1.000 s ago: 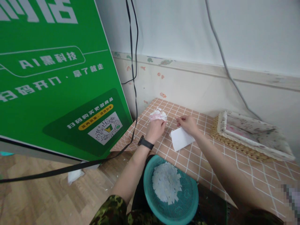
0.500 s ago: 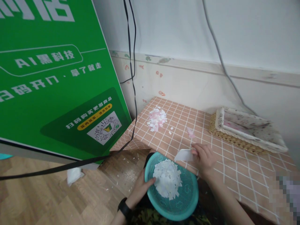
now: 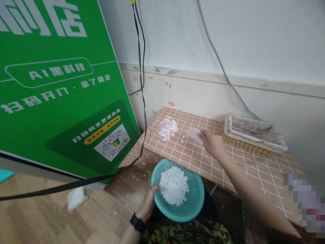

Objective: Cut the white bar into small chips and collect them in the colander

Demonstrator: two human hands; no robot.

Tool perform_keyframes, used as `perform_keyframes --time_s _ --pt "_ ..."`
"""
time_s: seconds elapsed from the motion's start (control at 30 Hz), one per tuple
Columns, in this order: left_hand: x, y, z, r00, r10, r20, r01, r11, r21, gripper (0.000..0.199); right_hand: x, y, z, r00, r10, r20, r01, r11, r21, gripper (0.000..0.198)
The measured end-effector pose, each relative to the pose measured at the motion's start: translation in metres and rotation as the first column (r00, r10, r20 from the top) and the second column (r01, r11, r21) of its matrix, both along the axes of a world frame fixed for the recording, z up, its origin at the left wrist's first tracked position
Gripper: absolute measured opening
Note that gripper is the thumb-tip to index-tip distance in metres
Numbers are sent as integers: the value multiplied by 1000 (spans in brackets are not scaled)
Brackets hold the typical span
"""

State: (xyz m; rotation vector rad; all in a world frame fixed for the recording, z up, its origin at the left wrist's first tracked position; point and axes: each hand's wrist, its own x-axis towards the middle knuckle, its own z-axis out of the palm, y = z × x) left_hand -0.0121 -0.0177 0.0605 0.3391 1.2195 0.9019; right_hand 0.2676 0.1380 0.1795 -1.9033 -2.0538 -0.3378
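My left hand grips the left rim of a teal plastic basket, thumb over the edge, fingers hidden beneath. A heap of small white paper pieces lies inside it. My right hand pinches a flat white card and holds it at the checkered tabletop, its free edge pointing left. Left of the card lies a pile of white and pink paper scraps, with a few loose white bits between them.
A brown checkered tablecloth covers the table along the wall. A cloth-lined wicker basket stands at its back right. Black cables hang in front of a green sign panel. A white bag lies on the wooden floor.
My right hand has moved the card from the table's front edge, above the teal basket, farther onto the table. The pink scrap seen there is no longer visible. My left hand still holds the basket.
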Motion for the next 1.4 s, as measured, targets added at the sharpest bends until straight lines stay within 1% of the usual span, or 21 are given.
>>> perform_keyframes --time_s 0.07,0.13,0.27,0.37,0.43,0.6,0.73,0.83,0.93,1.0,1.07,1.17,1.3,1.4 --pt "-6 1 -3 999 1 50 -1 1000 11 30 -11 8 1 997 -1 73 3 999 -37 32" --pt "-11 1 -6 996 4 84 -5 1000 7 30 -20 11 -1 991 33 130 -24 998 -64 31" --pt "-17 5 -10 989 13 149 -10 1000 -22 30 -26 10 -5 979 106 173 -89 991 -102 30" --pt "-18 9 -9 981 21 194 -18 1000 -16 29 -24 6 -9 976 147 158 -130 985 -111 30" --pt "-18 12 -8 980 26 200 -23 1000 -15 28 -20 0 -12 970 206 126 -192 975 -112 28" --pt "-20 19 -9 974 36 223 -32 999 -24 28 -12 -24 -21 930 362 58 -353 928 -122 26" --pt "-22 23 -10 972 48 228 -41 999 -35 27 -9 -41 -19 889 456 38 -447 884 -139 26" --pt "-23 23 -10 971 31 237 -26 999 -25 26 -7 -46 -14 874 482 58 -474 873 -117 24" --pt "-23 23 -8 969 14 245 -12 1000 -11 28 -6 -45 -13 883 459 97 -459 888 -27 24" --pt "-24 22 -6 969 7 247 -5 1000 -8 29 -6 -45 -15 881 452 140 -457 889 7 25" --pt "-24 22 -5 967 -2 254 5 1000 -12 30 -6 -47 -17 855 492 162 -498 867 -7 27" --pt "-24 22 -2 965 2 261 1 1000 -12 31 -7 -58 -18 800 589 115 -588 807 -46 29" --pt "-23 21 0 966 15 257 -10 1000 -20 28 -12 -84 -17 724 688 43 -689 725 -11 26" --pt "-22 21 0 965 17 261 -8 999 -35 25 -16 -101 -15 656 755 -12 -755 656 1 27"
